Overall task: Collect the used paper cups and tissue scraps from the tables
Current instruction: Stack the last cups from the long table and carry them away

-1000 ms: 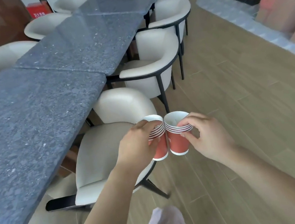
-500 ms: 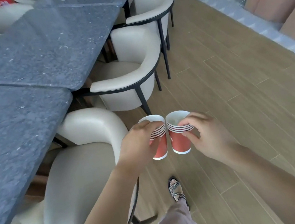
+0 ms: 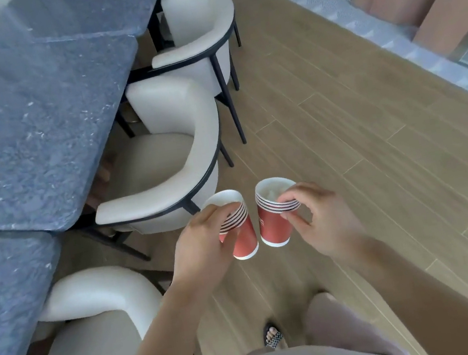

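1. Wood-plank floor (image 3: 342,128); a dark speckled stone surface (image 3: 18,136) runs along the left, with cream armchairs (image 3: 174,125) pushed up to it.
2. Left hand (image 3: 204,250) grips the left cup stack (image 3: 246,240), nested red paper cups, with fingers curled round the striped rims. The stack is tilted.
3. Right hand (image 3: 323,221) pinches the right cup stack (image 3: 273,226) at its rim between thumb and fingertips.
4. Both stacks are in the air over the floor, just beside each other, off the surface; can't tell if they touch.
5. Something pale sits inside the right stack's top cup, unclear what.
6. A sandalled foot (image 3: 273,338) is on the floor below.
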The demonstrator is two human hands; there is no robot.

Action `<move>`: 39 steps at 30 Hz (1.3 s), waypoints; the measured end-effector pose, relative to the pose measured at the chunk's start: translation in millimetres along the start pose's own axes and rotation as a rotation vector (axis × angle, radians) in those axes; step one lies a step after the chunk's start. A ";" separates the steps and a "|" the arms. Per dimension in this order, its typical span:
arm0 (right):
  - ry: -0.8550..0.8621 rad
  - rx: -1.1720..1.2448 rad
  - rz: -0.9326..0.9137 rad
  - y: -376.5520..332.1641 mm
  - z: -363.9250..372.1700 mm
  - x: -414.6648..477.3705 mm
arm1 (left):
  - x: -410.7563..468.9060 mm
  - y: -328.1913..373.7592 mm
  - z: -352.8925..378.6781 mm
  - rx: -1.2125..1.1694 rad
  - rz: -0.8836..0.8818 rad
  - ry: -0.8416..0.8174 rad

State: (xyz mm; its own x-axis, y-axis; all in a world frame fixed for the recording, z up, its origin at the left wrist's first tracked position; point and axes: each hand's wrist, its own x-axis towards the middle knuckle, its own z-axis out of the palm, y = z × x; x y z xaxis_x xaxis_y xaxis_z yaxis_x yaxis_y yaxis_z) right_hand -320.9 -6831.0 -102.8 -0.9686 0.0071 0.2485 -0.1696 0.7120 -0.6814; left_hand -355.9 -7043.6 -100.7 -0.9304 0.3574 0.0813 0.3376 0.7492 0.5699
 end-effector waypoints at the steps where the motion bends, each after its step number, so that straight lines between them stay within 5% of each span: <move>1: 0.001 0.005 -0.001 8.1 -0.5 14.0 | 16.1 0.4 2.9 -0.003 0.004 -0.002; 23: -0.082 -0.010 -0.013 244.0 -80.1 409.8 | 483.8 31.2 76.5 -0.044 0.030 -0.039; 33: -0.120 0.000 -0.017 313.7 -53.9 634.2 | 706.9 -23.8 70.6 -0.034 -0.009 -0.036; 39: 0.008 -0.015 -0.067 333.0 -60.7 762.7 | 844.5 -45.7 43.3 -0.009 0.046 0.008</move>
State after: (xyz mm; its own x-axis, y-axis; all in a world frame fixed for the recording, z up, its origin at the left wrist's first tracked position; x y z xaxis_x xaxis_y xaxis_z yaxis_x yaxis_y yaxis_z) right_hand -1105.1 -6545.8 -98.4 -0.9537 -0.0355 0.2987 -0.2314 0.7212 -0.6530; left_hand -1150.9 -6751.9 -93.5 -0.9152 0.3865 0.1140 0.3785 0.7273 0.5725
